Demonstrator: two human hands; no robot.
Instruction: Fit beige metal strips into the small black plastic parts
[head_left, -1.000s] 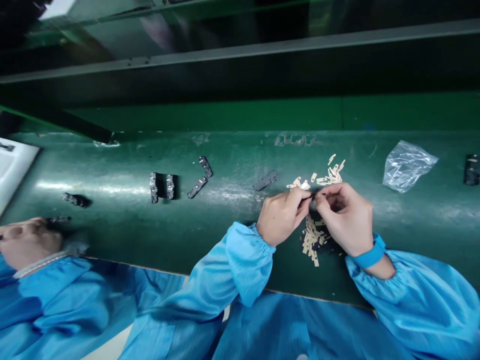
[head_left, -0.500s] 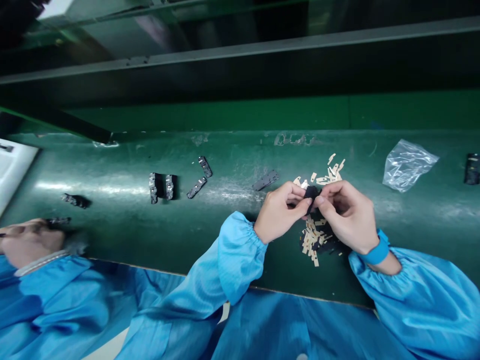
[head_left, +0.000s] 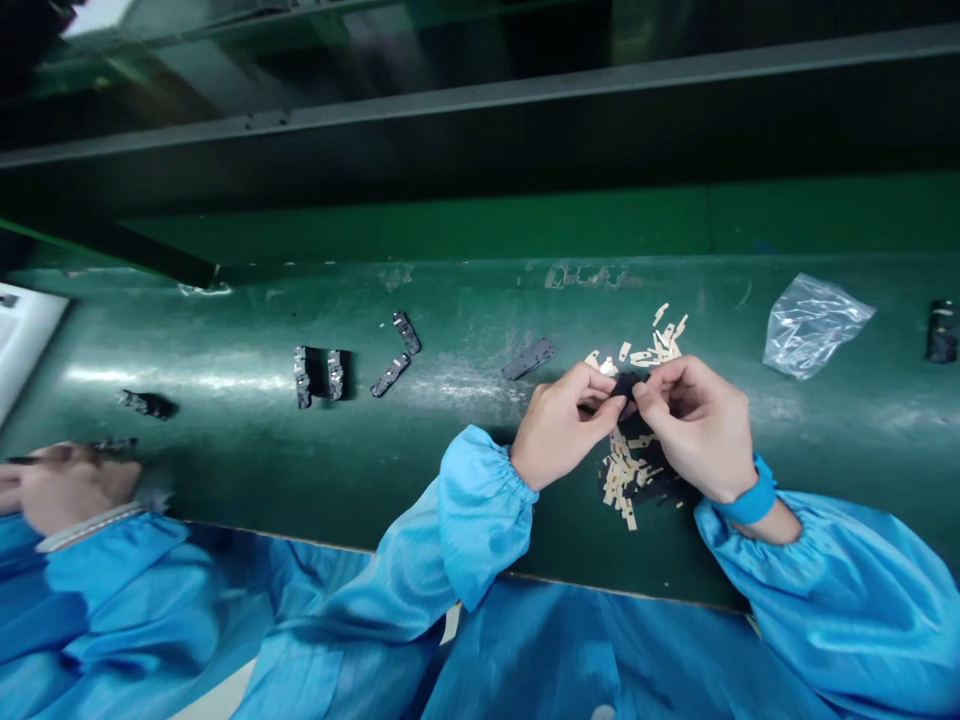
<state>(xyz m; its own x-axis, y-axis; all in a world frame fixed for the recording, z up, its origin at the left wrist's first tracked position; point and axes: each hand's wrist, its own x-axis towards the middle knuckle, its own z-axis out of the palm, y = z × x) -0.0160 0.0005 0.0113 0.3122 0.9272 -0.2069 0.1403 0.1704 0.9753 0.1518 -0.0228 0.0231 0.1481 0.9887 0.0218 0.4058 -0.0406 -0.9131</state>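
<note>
Between thumb and forefinger, my left hand [head_left: 556,422] grips a small black piece [head_left: 625,384], partly covered by the fingers. My right hand [head_left: 697,428] is closed in a pinch on the piece's right edge; any smaller thing in that pinch is hidden. Below both hands lies a loose pile of cream-coloured strips [head_left: 621,482] mixed with thin black bits [head_left: 660,488]. More cream strips [head_left: 661,346] are scattered just beyond my fingers. A flat dark grey part [head_left: 529,359] rests on the bench, up and left of my left hand.
Several black assembled parts [head_left: 336,375] lie along the green bench [head_left: 450,440] to the left, and another [head_left: 942,331] at far right. A clear plastic bag [head_left: 816,326] lies right of the strips. At far left is a co-worker's hand [head_left: 75,485]. A shelf edge [head_left: 480,95] overhangs the back.
The black piece has tilted from near upright to flatter between my fingers, and my right fingertips have shifted slightly up. The co-worker's hand has moved a little.
</note>
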